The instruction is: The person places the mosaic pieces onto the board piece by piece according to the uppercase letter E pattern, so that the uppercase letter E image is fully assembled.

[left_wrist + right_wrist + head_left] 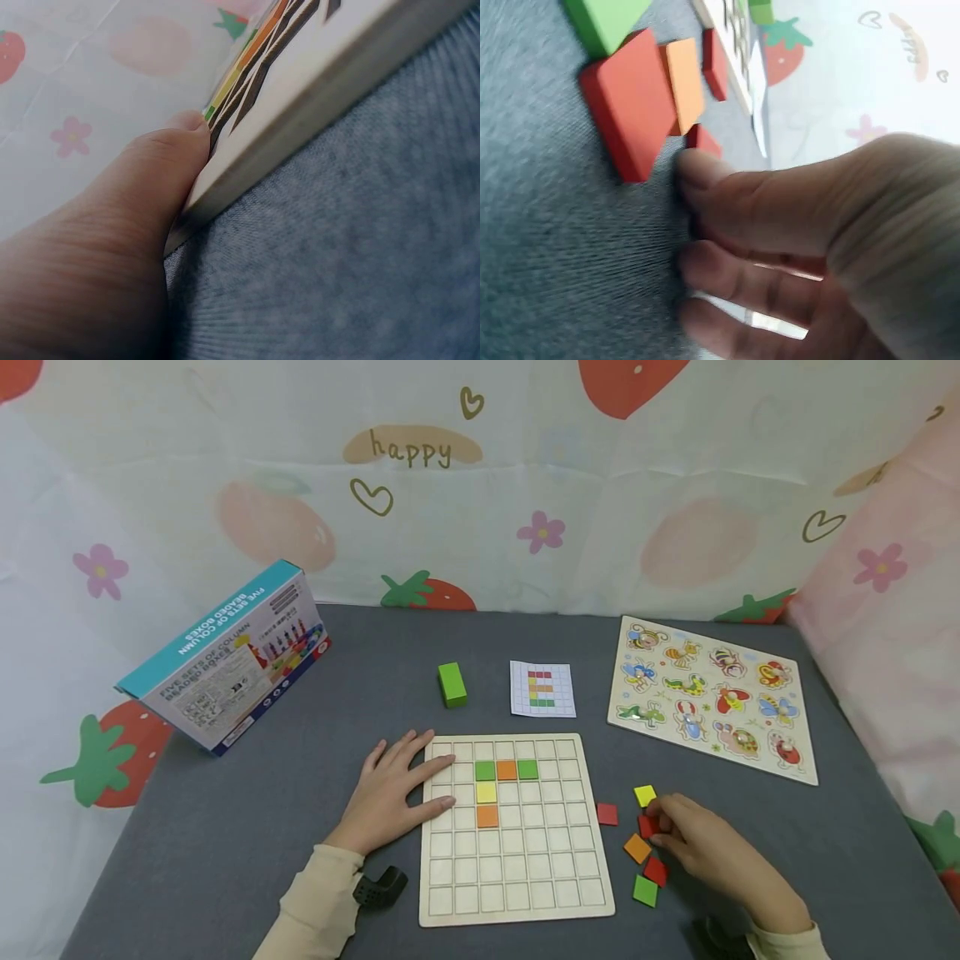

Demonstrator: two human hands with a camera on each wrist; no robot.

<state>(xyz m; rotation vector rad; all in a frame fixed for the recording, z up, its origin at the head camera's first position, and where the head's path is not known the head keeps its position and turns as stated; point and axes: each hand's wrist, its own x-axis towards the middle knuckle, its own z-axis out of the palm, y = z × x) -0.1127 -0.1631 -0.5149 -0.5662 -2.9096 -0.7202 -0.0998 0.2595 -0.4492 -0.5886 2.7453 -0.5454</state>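
Observation:
My left hand [387, 802] lies with spread fingers over the left edge of a pale wooden grid board [517, 868], the thumb on its rim. Green, orange and yellow square tiles sit in the board's cells, including a yellow tile [487, 792]. Right of the board, my right hand [708, 847] has its thumb and index finger at two sides of a red tile [647, 826], pinching it low at the cloth. In the right wrist view the thumb [757, 199] hides part of that tile. Around it lie an orange tile [637, 849], a yellow tile [645, 796] and a green tile [645, 891].
Behind the board are a green block [452, 685] and a pattern card [542, 690]. An insect picture board [712, 697] lies at the back right, and a carton [232, 660] stands at the back left. Another red tile [607, 814] lies beside the grid board.

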